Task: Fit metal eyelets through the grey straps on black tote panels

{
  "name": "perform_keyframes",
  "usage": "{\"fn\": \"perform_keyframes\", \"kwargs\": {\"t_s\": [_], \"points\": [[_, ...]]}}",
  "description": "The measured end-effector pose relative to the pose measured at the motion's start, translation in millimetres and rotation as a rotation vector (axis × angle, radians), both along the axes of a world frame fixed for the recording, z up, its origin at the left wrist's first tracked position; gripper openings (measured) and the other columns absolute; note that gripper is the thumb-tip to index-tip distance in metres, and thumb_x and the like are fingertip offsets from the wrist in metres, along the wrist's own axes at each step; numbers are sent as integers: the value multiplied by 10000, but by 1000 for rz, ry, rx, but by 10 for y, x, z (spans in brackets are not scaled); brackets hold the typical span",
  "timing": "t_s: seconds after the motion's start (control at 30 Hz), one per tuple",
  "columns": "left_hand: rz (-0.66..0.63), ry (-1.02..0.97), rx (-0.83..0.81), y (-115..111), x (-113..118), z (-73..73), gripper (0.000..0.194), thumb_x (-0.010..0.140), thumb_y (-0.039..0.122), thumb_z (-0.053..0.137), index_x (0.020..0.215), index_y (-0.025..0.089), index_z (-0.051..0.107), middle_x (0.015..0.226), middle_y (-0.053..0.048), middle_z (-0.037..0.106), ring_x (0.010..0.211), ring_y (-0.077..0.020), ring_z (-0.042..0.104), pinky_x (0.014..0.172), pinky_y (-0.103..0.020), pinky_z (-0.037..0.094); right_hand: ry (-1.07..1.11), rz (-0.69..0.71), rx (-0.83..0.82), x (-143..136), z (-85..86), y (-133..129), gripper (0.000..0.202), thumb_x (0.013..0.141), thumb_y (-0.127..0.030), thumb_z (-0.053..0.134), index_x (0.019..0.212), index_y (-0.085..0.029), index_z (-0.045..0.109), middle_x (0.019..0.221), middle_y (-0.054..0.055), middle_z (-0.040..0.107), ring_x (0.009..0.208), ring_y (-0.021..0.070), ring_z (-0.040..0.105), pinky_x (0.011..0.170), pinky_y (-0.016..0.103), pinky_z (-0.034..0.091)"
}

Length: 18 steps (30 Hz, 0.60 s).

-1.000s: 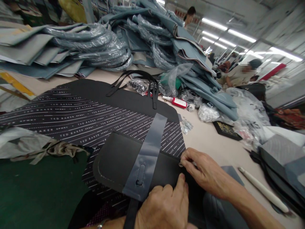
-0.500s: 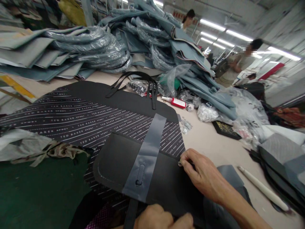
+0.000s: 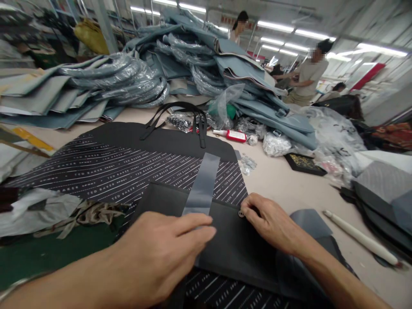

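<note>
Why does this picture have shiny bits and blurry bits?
Head view: the ceiling lights glare white, and the plastic wrapping catches bright glints; head view: the left hand looks a bit blurry; head view: the outer edges look stretched and smeared, probably by a wide lens.

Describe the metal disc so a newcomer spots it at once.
On the striped panel lies a plain black flap. Follow its far edge rightward to the right hand, where the small metal disc shows at the fingertips. Unlike the silvery pieces heaped farther back on the table, it sits alone.
</note>
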State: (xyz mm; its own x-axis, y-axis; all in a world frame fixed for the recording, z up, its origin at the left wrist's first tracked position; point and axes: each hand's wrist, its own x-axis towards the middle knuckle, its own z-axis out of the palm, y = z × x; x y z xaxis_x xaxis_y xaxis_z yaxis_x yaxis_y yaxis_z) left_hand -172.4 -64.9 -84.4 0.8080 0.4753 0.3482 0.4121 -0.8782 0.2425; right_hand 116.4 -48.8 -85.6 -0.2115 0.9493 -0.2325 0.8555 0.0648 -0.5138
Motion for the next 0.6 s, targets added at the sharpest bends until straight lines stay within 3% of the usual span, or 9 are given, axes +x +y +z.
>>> {"fn": "perform_keyframes", "kwargs": {"t_s": [0.1, 0.17, 0.3, 0.6], "points": [[-36, 126, -25, 219, 575, -79, 282, 985, 260, 385, 1198, 196, 559, 1269, -34, 606, 845, -191, 681, 566, -327, 549, 50, 2, 2, 19, -22, -17, 236, 897, -345, 375, 816, -196, 540, 828, 46, 588, 795, 210, 540, 753, 373, 390], [-41, 169, -38, 308, 778, -190, 265, 983, 287, 390, 1161, 202, 566, 1269, -18, 593, 834, -205, 677, 542, -360, 548, 97, -11, -2, 33, -36, -29, 256, 909, -368, 372, 840, -196, 549, 844, 45, 595, 809, 210, 545, 757, 374, 397], [-62, 152, -50, 350, 816, -313, 272, 985, 266, 363, 1187, 208, 536, 1297, 1, 562, 891, -199, 672, 603, -372, 566, 148, -61, 7, 50, -74, -47, 273, 916, -403, 373, 863, -202, 549, 849, 40, 601, 816, 206, 556, 761, 372, 412], [-76, 184, -37, 326, 792, -291, 316, 960, 247, 398, 1261, 224, 492, 1293, -12, 558, 789, -197, 674, 563, -386, 553, 138, -68, -12, 38, -56, -20, 286, 912, -418, 384, 845, -207, 567, 868, 37, 614, 835, 206, 566, 775, 372, 415]]}}
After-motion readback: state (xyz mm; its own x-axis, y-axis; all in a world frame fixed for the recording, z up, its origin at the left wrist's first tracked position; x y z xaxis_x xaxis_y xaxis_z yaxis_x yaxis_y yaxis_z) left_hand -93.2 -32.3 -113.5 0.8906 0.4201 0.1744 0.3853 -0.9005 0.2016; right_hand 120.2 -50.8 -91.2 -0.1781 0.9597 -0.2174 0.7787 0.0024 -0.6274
